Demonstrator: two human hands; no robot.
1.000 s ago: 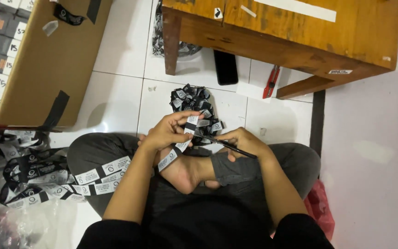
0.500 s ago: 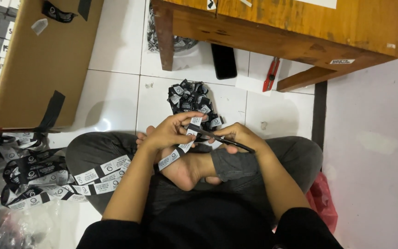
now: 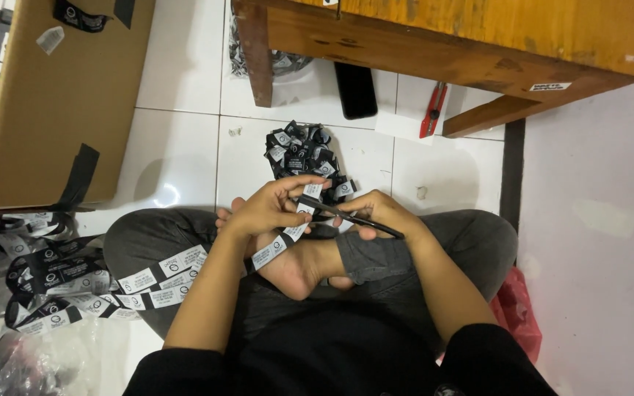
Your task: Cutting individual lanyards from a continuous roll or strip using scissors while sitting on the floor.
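Head view: the left hand (image 3: 269,207) is closed on a label strip (image 3: 277,246), pinched between thumb and fingertips near its upper end, and the rest of the strip is seen trailing down over the left knee toward the floor. The right hand (image 3: 379,214) is wrapped around scissors (image 3: 346,215), whose dark blades are laid across the strip just beside the left fingertips; whether the blades are parted or shut cannot be told. Both hands are held together above the crossed legs and a bare foot (image 3: 299,268).

Cutting a single label off the strip is judged to be the step in hand. For the next move, the blades would need to be lined up on the gap between two labels and the strip kept taut.

Just beyond the hands, a pile of cut labels (image 3: 302,154) is heaped on the white tiles. Farther out, a wooden table (image 3: 471,37), a red cutter (image 3: 432,110), a phone (image 3: 354,89) and a cardboard box (image 3: 53,103) are seen.
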